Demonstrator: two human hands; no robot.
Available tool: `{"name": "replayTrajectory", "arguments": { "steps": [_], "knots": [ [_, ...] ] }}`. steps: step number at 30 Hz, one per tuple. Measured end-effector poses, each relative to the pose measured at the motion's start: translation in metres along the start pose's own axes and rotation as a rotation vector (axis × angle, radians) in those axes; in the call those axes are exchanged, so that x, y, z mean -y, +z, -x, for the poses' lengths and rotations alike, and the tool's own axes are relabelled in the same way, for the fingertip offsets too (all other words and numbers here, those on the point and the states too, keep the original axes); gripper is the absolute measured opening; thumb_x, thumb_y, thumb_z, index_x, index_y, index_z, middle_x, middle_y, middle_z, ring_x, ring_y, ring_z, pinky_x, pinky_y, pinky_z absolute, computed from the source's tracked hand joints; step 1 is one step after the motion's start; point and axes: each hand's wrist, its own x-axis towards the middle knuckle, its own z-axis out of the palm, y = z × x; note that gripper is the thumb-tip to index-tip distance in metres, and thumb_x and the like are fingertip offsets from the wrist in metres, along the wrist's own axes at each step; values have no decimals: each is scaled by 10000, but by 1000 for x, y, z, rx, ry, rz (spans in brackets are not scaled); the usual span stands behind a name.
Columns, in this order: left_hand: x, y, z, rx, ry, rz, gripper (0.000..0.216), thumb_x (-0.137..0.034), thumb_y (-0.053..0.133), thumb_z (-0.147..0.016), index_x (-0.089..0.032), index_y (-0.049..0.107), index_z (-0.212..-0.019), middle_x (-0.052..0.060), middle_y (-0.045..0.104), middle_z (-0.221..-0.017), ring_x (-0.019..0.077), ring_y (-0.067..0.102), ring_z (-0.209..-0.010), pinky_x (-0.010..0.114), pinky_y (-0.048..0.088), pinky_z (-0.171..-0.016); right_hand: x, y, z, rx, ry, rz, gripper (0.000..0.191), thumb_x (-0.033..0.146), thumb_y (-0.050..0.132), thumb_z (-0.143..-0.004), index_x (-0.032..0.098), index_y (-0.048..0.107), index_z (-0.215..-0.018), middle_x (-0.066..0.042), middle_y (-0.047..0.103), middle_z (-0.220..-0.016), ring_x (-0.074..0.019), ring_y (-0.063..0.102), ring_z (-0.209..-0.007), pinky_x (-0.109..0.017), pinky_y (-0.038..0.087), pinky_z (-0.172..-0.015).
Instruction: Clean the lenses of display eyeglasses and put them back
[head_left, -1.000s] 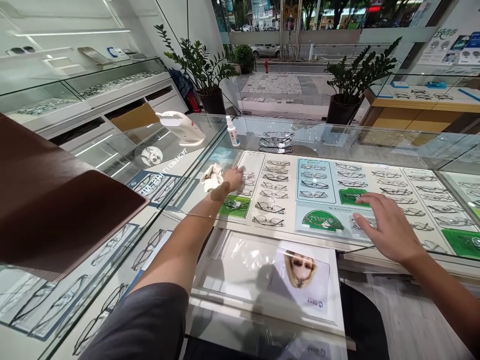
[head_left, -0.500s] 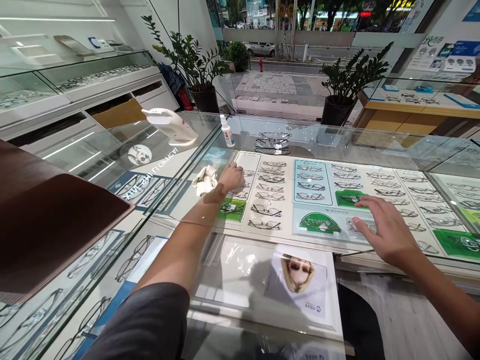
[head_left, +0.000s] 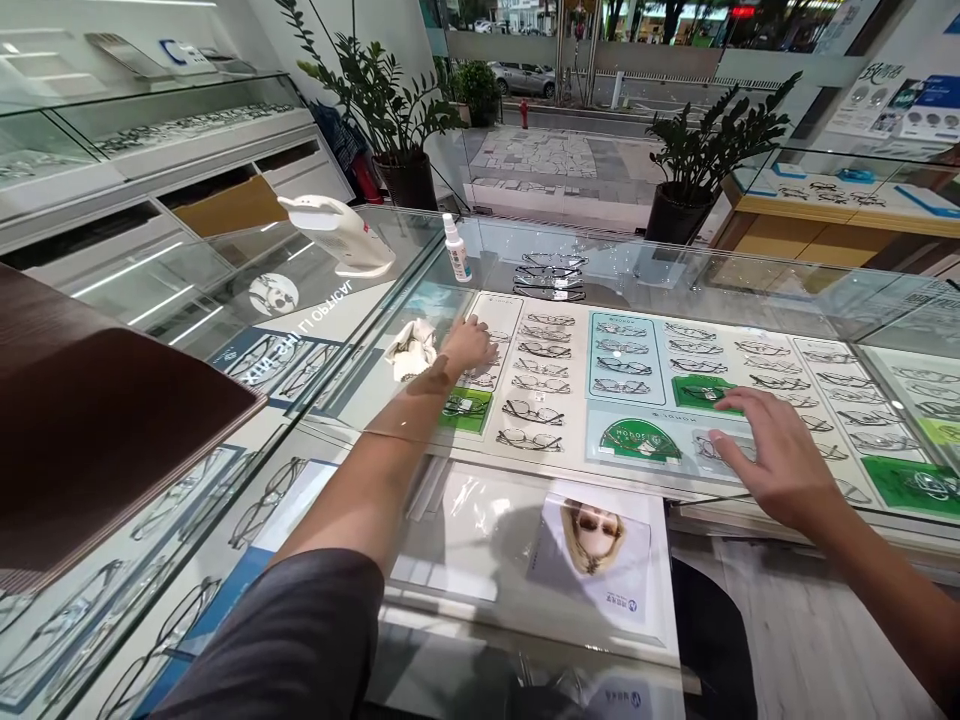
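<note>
My left hand (head_left: 466,345) reaches far into the glass display case (head_left: 570,245), with the arm under the glass top. Its fingers are curled over the left column of eyeglasses on a white tray (head_left: 501,312); what they grip is too small to make out. A crumpled white cloth (head_left: 411,348) lies just left of that hand. My right hand (head_left: 772,452) lies flat with fingers spread, open, near the case's front edge, over a grey tray beside a green semicircular sign (head_left: 636,440).
Rows of eyeglasses (head_left: 536,410) fill the trays. A small spray bottle (head_left: 455,248) and a white handheld device (head_left: 337,232) stand on the glass top. A poster with a face (head_left: 600,560) lies on the lower shelf. A brown board (head_left: 97,410) juts in from the left.
The view has shifted a little. My left hand stays at the left tray beside the cloth, edging slightly forward. My right hand has barely moved.
</note>
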Motion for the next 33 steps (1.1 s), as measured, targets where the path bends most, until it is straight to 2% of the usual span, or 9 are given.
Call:
{"name": "replayTrajectory", "arguments": {
  "steps": [4,7,15,19,23,26,28,31,33],
  "knots": [
    [-15,-17,10,-57,-50,-9,515,-399,359,-1020,-43,721,-1106,267,647,-1207,388,490,-1157,535,323,-1000,-1,1,0,2,16,1,366,511,495,-1000,269,579,-1262,-112,596,-1439,-367,550,-1318,-530,423,-1080],
    [-33,-34,27,-74,-50,-9,446,-306,385,-995,-16,676,-1170,288,646,-1168,391,508,-1116,535,340,-967,-1,2,-1,-5,8,-11,375,518,479,-1007,272,575,-1273,-106,595,-1437,-355,548,-1317,-519,423,-1077],
    [-97,-83,92,64,219,35,254,-203,516,-928,-106,724,-1038,211,724,-1019,328,579,-1070,476,356,-1011,-8,7,-3,-27,2,-16,402,548,453,-990,257,588,-1232,-125,609,-1414,-379,564,-1269,-526,445,-1027],
    [-127,-109,136,213,284,78,155,-189,581,-878,-156,730,-853,131,719,-777,254,620,-786,395,424,-837,-13,9,-4,-20,-15,-25,429,574,438,-987,247,594,-1217,-134,622,-1377,-379,577,-1228,-524,450,-1014],
    [-146,-137,189,320,312,137,122,-252,608,-871,-208,709,-819,60,730,-786,188,569,-626,319,360,-596,-17,13,-6,-35,-17,-22,419,566,443,-974,256,599,-1209,-121,615,-1378,-370,576,-1220,-514,452,-1008],
    [-150,-163,224,320,319,175,139,-263,571,-898,-219,678,-820,44,716,-772,181,557,-616,316,314,-550,-18,15,-7,-40,-17,-22,418,571,437,-975,256,604,-1193,-125,620,-1363,-367,577,-1203,-505,449,-994],
    [-146,-180,242,260,306,219,165,-271,520,-940,-220,656,-862,43,706,-771,183,560,-624,318,312,-559,-18,16,-6,-44,-20,-33,418,575,441,-973,253,606,-1182,-130,627,-1346,-364,578,-1191,-499,444,-994],
    [-122,-202,261,122,220,210,237,-315,440,-1005,-221,632,-901,45,681,-739,196,568,-626,328,323,-592,-21,17,-7,-45,0,-69,419,579,471,-955,257,619,-1179,-127,626,-1343,-359,574,-1194,-493,443,-999],
    [-95,-211,266,44,88,163,303,-344,379,-1039,-216,634,-939,56,676,-738,210,585,-637,335,353,-627,-24,17,-12,-34,38,-98,425,592,511,-923,260,645,-1152,-120,626,-1333,-360,568,-1210,-490,446,-1004]
  ]
}}
